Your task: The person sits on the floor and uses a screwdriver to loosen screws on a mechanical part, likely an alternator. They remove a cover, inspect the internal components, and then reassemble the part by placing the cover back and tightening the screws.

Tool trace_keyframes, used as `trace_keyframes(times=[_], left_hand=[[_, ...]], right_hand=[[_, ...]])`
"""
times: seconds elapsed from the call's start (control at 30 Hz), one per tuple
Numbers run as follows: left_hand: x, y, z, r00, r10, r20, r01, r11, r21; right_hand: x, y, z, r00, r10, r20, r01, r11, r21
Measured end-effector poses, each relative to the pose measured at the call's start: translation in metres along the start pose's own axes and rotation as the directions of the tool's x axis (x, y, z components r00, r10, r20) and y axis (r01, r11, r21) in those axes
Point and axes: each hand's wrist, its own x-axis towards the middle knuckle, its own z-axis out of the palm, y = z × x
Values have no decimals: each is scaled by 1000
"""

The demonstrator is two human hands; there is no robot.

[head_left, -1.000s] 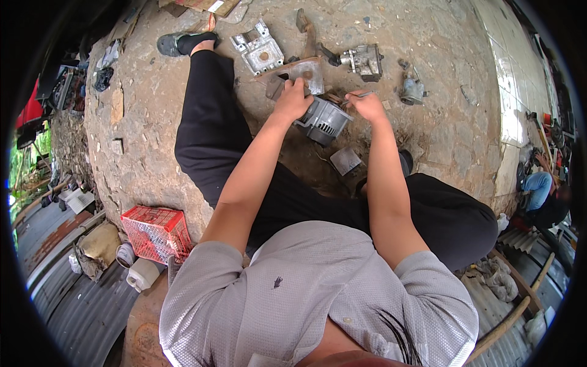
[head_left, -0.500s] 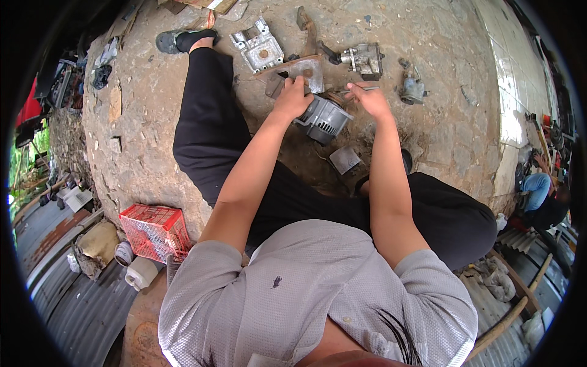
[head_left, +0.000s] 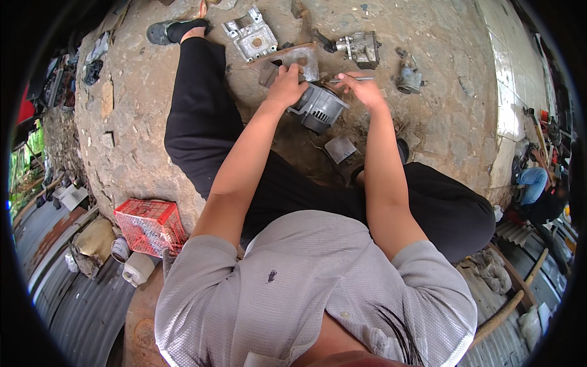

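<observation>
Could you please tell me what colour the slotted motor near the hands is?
The motor is silvery grey, darker below; the head view shows it best.

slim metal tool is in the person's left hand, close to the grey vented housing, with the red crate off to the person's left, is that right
Not quite: the head view shows the slim metal tool in the person's right hand, close to the grey vented housing, with the red crate off to the person's left.
</observation>
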Motion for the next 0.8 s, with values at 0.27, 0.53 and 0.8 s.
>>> trace_keyframes(times=[0.27,0.53,0.8], left_hand=[[1,-2,1,1000,10,9,-10,1000,-11],[-1,2,-2,1000,0,8,0,1000,-2],[0,0,0,1000,-1,3,1,1000,3]], right_hand=[[0,9,-21,995,98,-18,-99,984,-150],[-12,1,-7,995,103,-3,-100,960,-263],[-11,7,9,998,63,11,-61,989,-134]])
